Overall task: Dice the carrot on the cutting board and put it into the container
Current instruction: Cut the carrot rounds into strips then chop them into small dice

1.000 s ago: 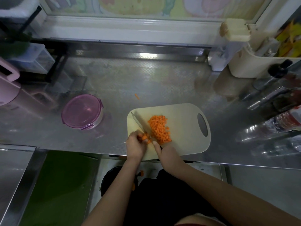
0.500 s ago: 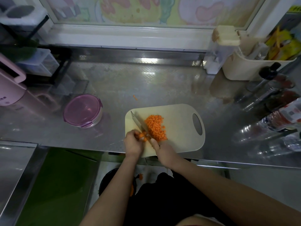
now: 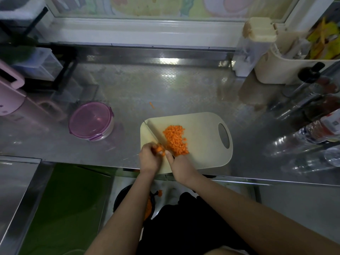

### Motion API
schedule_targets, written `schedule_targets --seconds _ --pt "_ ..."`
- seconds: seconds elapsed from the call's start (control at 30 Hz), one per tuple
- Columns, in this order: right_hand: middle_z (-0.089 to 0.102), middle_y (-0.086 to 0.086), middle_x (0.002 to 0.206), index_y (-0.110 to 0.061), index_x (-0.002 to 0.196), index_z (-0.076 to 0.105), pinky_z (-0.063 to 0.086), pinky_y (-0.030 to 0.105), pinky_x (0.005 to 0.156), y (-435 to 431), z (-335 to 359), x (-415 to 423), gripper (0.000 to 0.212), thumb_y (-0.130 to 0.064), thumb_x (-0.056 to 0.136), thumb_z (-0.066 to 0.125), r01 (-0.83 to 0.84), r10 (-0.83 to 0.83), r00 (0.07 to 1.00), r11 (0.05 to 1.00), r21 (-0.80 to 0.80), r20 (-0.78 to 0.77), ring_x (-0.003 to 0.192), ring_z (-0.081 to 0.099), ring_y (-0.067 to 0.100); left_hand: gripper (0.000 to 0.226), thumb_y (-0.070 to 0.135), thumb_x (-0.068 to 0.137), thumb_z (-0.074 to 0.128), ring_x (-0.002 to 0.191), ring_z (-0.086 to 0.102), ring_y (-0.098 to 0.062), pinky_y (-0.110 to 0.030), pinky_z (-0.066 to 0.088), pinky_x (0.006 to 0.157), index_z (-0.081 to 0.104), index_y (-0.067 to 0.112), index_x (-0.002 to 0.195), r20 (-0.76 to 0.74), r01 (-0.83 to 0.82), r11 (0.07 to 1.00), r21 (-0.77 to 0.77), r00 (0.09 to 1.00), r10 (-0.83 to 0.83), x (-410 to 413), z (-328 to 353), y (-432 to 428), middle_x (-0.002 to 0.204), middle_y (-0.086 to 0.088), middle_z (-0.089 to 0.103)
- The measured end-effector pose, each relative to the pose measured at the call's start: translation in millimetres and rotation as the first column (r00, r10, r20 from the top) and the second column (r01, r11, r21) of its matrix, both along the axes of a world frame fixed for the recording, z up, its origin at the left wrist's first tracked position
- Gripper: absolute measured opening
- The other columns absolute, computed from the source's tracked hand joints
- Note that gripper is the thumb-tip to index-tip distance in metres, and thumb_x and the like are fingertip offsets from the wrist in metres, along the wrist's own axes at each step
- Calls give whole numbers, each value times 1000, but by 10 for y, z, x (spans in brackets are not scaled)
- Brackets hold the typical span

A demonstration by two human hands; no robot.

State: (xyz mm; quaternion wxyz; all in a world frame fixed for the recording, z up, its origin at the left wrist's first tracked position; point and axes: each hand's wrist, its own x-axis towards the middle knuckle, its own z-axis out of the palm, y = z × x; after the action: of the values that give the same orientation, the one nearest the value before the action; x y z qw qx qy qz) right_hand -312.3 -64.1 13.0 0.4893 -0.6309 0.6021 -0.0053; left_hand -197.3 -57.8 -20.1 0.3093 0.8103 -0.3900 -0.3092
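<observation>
A cream cutting board point(image 3: 204, 137) lies on the steel counter near its front edge. A heap of diced carrot point(image 3: 175, 139) covers the board's middle. My left hand point(image 3: 150, 158) pinches a small bundle of carrot strips point(image 3: 159, 149) at the board's near left corner. My right hand point(image 3: 181, 163) grips the handle of a knife point(image 3: 151, 132), whose blade runs up-left between the strips and the heap. A round container with a purple lid point(image 3: 91, 121) stands to the board's left, lid on.
A stray carrot bit point(image 3: 151, 105) lies on the counter beyond the board. A pink appliance point(image 3: 9, 96) stands far left. Clear bottles point(image 3: 311, 137) and a cream caddy point(image 3: 287, 65) crowd the right. A dark bin with carrot peel point(image 3: 147, 205) sits below the counter edge.
The knife and both hands stay at the board's near left, with the blade working through the carrot strips. The head camera shifted slightly; the diced heap looks the same.
</observation>
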Motion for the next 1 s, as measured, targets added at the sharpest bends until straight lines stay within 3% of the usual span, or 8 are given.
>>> schedule_targets --seconds 0.07,0.13,0.27,0.53,0.77,0.87,0.97,1.0 --pt "34 -5 64 -28 63 28 34 28 72 -29 14 24 40 -42 101 26 -25 25 1000 999 38 11 71 44 17 11 0 79 63 80 53 -19 -18 35 68 57 9 83 -18 2 1000 -12 1000 -2 -1 22 8 86 -7 59" --pt "36 -6 63 -29 62 32 32 27 73 -82 29 15 42 -43 101 27 -2 1 999 1000 31 40 80 45 17 16 -1 79 64 80 54 -19 -16 35 67 54 12 82 -34 4 1000 -16 999 -5 1 36 9 86 -4 58" --pt "45 4 57 -13 52 41 35 28 69 -171 26 3 61 -50 99 25 58 -56 994 998 -20 90 67 49 23 16 -3 80 64 77 50 -16 -10 31 58 56 10 85 -50 4 1000 -13 999 -5 12 41 23 84 -3 56" --pt "44 4 55 -14 51 39 35 29 65 -101 53 -90 61 -50 98 27 60 -56 989 998 -27 134 56 44 20 11 1 86 59 78 50 -15 -11 33 56 55 4 95 -98 -35 999 11 994 36 48 18 23 80 -2 54" --pt "42 0 60 -20 58 38 32 25 69 -15 34 -195 50 -47 99 29 -22 27 997 998 -60 78 60 43 15 7 3 83 62 76 52 -14 -13 33 61 58 8 84 -53 -24 999 36 998 26 54 62 -17 81 -2 57" --pt "47 3 67 -11 72 49 34 29 62 5 43 -226 51 -50 97 29 -45 48 997 998 -52 58 69 48 20 3 3 83 62 78 51 -14 -12 31 60 62 4 86 -53 -49 997 54 997 52 51 85 -25 81 -2 57" --pt "45 -3 67 -5 103 59 38 28 67 -1 91 -195 54 -49 98 29 -44 44 999 999 29 16 77 48 22 3 2 83 61 78 51 -15 -11 32 62 62 3 86 -51 -68 995 74 996 72 43 86 -34 81 -4 58" --pt "47 -2 72 -2 117 55 38 30 69 -2 71 -172 53 -44 100 29 -12 12 1000 999 48 3 78 47 22 4 1 83 61 78 52 -15 -11 33 63 63 3 86 -55 -70 994 80 996 75 43 90 -32 81 -4 58"
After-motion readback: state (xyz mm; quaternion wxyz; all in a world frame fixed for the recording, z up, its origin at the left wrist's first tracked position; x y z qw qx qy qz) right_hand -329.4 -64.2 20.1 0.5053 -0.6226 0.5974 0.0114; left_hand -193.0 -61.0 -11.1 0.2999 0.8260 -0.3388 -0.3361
